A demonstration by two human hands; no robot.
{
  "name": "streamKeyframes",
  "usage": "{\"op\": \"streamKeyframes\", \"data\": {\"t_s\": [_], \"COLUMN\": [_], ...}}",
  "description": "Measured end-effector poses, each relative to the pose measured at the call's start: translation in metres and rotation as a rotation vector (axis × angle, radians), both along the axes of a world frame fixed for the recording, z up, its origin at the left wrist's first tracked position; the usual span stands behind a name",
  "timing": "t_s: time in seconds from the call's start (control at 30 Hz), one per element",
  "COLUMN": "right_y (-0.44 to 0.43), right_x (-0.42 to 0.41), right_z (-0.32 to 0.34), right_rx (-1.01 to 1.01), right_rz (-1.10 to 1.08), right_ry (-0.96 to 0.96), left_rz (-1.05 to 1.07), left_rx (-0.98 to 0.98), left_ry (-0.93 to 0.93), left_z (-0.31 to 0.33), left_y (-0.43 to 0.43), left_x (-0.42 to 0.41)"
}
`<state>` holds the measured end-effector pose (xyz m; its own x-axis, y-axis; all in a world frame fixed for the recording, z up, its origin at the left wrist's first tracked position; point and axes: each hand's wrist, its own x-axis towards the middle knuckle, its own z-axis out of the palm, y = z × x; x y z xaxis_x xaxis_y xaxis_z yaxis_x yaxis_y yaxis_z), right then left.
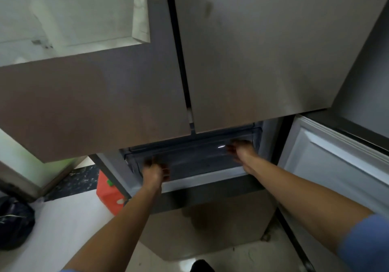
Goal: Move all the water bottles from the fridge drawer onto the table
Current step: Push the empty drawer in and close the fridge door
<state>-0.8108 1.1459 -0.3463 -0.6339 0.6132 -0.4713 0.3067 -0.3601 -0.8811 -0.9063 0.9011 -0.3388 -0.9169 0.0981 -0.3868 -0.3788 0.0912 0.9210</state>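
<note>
Reaching forward from blue sleeves (366,242), both bare forearms stretch to the clear fridge drawer (193,155). The left hand (154,171) curls over the drawer's front left edge; the right hand (240,151) grips its right rim. Motion blur hides the drawer's contents. Above the drawer hang two closed grey doors (252,61).

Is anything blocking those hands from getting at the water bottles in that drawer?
No bottles show. Both the left hand and right hand are at the translucent drawer, whose front wall and the closed upper doors above hide its contents.
</note>
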Motion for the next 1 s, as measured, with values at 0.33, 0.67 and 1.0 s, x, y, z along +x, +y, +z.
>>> {"op": "streamKeyframes", "data": {"t_s": [0.33,0.67,1.0], "right_y": [0.011,-0.002,0.039], "right_x": [0.005,0.117,0.278], "right_z": [0.006,0.087,0.178], "right_rx": [0.126,0.818,1.375], "right_rz": [0.211,0.294,-0.026], "right_ry": [-0.065,-0.226,-0.351], "left_rz": [-0.316,-0.591,-0.805], "left_rx": [-0.232,-0.543,-0.662], "left_ry": [0.07,0.218,0.557], "left_z": [0.01,0.056,0.098], "left_y": [-0.008,0.002,0.045], "left_x": [-0.01,0.078,0.182]}}
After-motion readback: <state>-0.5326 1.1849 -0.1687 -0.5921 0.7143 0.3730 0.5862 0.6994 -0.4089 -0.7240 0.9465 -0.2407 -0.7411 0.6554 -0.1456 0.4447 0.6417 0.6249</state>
